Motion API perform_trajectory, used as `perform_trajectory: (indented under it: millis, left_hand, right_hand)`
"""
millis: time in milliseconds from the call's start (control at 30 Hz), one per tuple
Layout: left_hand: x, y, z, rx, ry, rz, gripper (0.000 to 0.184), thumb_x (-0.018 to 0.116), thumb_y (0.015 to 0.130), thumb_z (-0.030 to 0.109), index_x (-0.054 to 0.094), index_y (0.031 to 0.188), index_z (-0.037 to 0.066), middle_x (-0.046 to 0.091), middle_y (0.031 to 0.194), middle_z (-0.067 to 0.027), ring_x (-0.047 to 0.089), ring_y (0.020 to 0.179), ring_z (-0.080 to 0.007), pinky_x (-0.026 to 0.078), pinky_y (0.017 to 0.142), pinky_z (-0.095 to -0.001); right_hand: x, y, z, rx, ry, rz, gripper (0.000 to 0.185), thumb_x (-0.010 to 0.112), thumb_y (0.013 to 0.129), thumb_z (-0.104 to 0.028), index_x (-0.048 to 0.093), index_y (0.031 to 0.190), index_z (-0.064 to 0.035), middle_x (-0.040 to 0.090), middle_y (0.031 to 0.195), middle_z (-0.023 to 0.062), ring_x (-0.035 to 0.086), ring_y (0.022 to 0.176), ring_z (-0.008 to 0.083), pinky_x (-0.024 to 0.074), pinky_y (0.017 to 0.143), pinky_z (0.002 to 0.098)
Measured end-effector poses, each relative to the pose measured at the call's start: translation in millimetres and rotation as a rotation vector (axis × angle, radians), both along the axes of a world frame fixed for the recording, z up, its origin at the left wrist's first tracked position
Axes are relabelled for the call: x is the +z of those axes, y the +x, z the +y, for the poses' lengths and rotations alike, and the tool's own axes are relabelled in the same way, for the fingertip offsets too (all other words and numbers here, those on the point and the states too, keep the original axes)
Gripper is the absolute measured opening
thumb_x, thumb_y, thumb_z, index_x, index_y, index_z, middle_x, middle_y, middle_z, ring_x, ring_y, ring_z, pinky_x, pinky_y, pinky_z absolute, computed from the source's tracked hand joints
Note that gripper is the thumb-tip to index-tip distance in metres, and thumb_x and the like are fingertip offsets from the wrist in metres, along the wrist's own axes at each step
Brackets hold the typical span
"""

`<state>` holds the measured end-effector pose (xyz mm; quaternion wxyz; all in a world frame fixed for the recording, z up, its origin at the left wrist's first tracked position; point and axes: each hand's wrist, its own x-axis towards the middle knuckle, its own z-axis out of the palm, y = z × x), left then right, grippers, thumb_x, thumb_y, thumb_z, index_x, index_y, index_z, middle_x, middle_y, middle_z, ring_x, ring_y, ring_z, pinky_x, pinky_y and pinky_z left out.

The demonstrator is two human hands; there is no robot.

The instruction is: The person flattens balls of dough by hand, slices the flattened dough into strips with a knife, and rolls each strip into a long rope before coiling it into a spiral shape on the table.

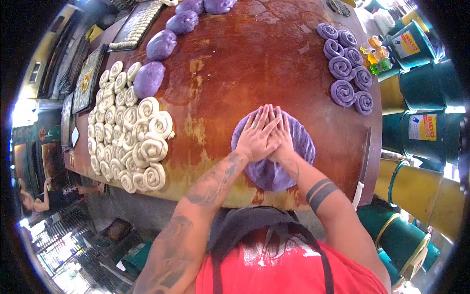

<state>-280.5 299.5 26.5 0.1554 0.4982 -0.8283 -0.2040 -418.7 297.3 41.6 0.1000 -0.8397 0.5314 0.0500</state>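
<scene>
Purple dough (274, 172) under flat left hand (255, 135), flat right hand (284, 141); stained tabletop (223, 73), buckets (411, 49) alongside.

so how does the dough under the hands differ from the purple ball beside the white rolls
The dough looks broad and flattened; the ball smaller and plump. The left hand and right hand rest on the dough; neither touches the ball. Both are purple and on the table.

Dough slab (274, 179): on bench (215, 98), under hands (258, 137).
Coil cluster (119, 115): bench, left of hands.
Dough lumps (149, 80): ahead-left of hands.
Coil rows (341, 67): ahead-right of hands.
Buckets (423, 132): off bench, right of hands.
</scene>
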Motion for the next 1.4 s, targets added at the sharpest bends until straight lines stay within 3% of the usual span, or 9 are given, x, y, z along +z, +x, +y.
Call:
perform_trajectory:
  millis: [233,300,533,667,800,933,1067,1267,1400]
  left_hand:
    - [-9,33,59,-0.021,0.140,0.210,0.087,0.052,0.099,0.058,0.026,0.165,0.009,0.013,0.172,-0.0254,0.012,0.160,-0.0426,0.010,0.131,-0.0496]
    - [-7,45,76,-0.074,0.065,0.121,0.083,0.054,0.097,0.058,0.032,0.164,0.013,0.013,0.172,-0.0249,0.013,0.160,-0.0430,0.013,0.130,-0.0496]
    - [-5,63,61,-0.135,0.074,0.101,0.076,0.059,0.095,0.057,0.042,0.160,0.021,0.015,0.173,-0.0201,0.016,0.159,-0.0404,0.017,0.129,-0.0491]
    - [-17,55,66,-0.084,0.056,0.173,0.073,0.063,0.094,0.049,0.047,0.156,0.014,0.020,0.172,-0.0214,0.020,0.158,-0.0411,0.019,0.128,-0.0517]
    - [-9,19,73,-0.220,0.004,0.134,0.071,0.060,0.095,0.048,0.050,0.152,0.008,0.029,0.167,-0.0260,0.020,0.158,-0.0424,0.017,0.128,-0.0541]
    - [-6,-5,89,-0.231,-0.053,0.107,0.077,0.059,0.095,0.050,0.043,0.157,0.007,0.026,0.168,-0.0258,0.016,0.159,-0.0428,0.015,0.128,-0.0566]
    - [-6,-14,103,-0.497,0.061,0.111,0.076,0.057,0.095,0.054,0.045,0.157,0.012,0.019,0.172,-0.0224,0.011,0.161,-0.0406,0.011,0.129,-0.0556]
    - [3,-42,104,-0.400,0.087,0.084,0.081,0.063,0.090,0.060,0.045,0.158,0.020,0.018,0.172,-0.0210,0.012,0.160,-0.0426,0.013,0.129,-0.0566]
    - [7,-57,97,-0.353,0.085,0.009,0.079,0.063,0.092,0.057,0.044,0.159,0.019,0.022,0.171,-0.0216,0.015,0.159,-0.0434,0.014,0.129,-0.0565]
  right_hand:
    - [12,24,47,0.126,0.105,0.161,0.091,0.052,0.095,-0.044,0.012,0.168,-0.0061,0.005,0.175,0.0181,-0.001,0.161,0.0419,0.0022,0.131,0.0544]
    - [7,44,76,0.079,0.048,0.225,0.088,0.048,0.098,-0.046,0.013,0.167,-0.0046,0.004,0.175,0.0185,-0.002,0.160,0.0449,0.0022,0.130,0.0572]
    - [-4,68,76,-0.110,-0.033,0.149,0.081,0.043,0.103,-0.044,0.012,0.167,-0.0041,0.006,0.175,0.0190,-0.001,0.160,0.0462,0.0046,0.129,0.0579]
    - [-3,53,77,-0.061,-0.033,0.011,0.079,0.050,0.098,-0.040,0.023,0.166,-0.0077,0.011,0.175,0.0169,0.006,0.161,0.0400,0.0113,0.130,0.0546]
    - [-37,2,107,-0.126,-0.222,-0.232,0.076,0.049,0.099,-0.041,0.028,0.165,-0.0097,0.014,0.175,0.0152,0.011,0.162,0.0310,0.0102,0.131,0.0480]
    - [-48,-5,134,-0.240,-0.220,-0.242,0.073,0.048,0.099,-0.039,0.030,0.163,-0.0084,0.019,0.171,0.0161,0.016,0.159,0.0317,0.0138,0.130,0.0481]
    - [-41,-31,164,-0.260,-0.186,-0.250,0.070,0.047,0.100,-0.038,0.032,0.161,-0.0071,0.023,0.168,0.0170,0.020,0.156,0.0325,0.0173,0.128,0.0481]
    - [-52,-43,156,-0.283,-0.152,-0.216,0.066,0.045,0.101,-0.036,0.034,0.158,-0.0052,0.030,0.163,0.0184,0.027,0.151,0.0337,0.0227,0.125,0.0482]
    - [-45,-60,146,-0.278,-0.190,-0.440,0.063,0.044,0.101,-0.035,0.036,0.156,-0.0038,0.034,0.159,0.0193,0.031,0.148,0.0344,0.0262,0.123,0.0482]
